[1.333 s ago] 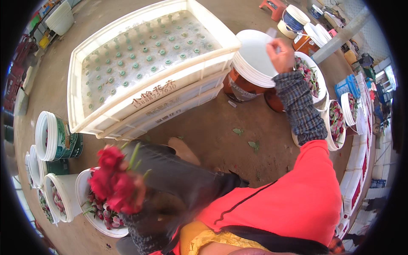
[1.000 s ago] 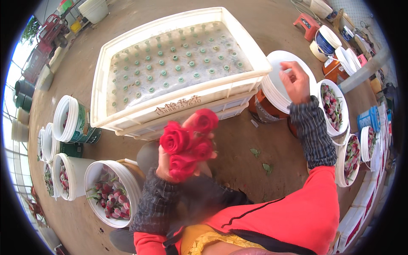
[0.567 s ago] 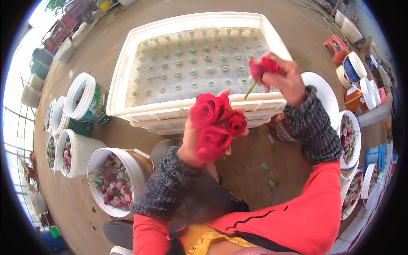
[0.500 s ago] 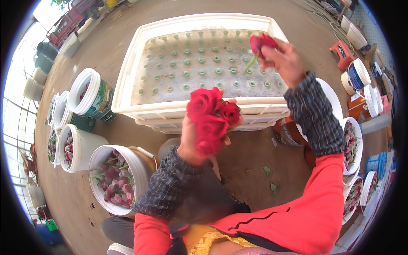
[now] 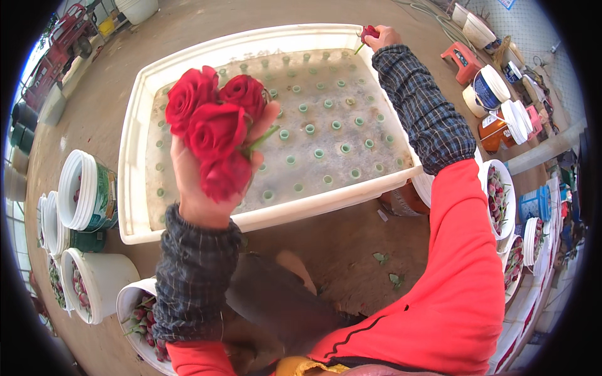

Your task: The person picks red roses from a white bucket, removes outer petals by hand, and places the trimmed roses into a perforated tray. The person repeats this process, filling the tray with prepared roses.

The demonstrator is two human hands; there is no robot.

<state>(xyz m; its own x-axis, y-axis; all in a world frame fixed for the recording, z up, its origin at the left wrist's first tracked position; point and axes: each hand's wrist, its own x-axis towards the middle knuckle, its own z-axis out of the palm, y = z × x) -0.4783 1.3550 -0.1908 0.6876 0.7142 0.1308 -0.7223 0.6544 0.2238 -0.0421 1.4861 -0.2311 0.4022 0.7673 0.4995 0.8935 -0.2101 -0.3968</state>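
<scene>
My left hand (image 5: 200,188) is wrapped round a bunch of several open red roses (image 5: 216,130), raised over the near left part of a large white tray (image 5: 141,103). A green stem sticks out between its fingers. With my right arm stretched out, my right hand (image 5: 384,39) pinches a single red rose (image 5: 369,32) by the tray's far right corner. That rose's short green stem points down and to the left. Inside the tray lies a pale panel (image 5: 313,128) with rows of small green-rimmed holes; no flowers show in them.
White buckets of rosebuds stand at the left (image 5: 135,307) and right (image 5: 496,197). A green-labelled bucket (image 5: 103,194) is beside the tray's left side. Farther right are a red stool (image 5: 463,62) and more tubs. Loose leaves (image 5: 395,280) lie on the floor.
My right hand has reached forward to the tray's far right corner with its rose. My left hand has risen and moved left with the bunch. The view has shifted.
</scene>
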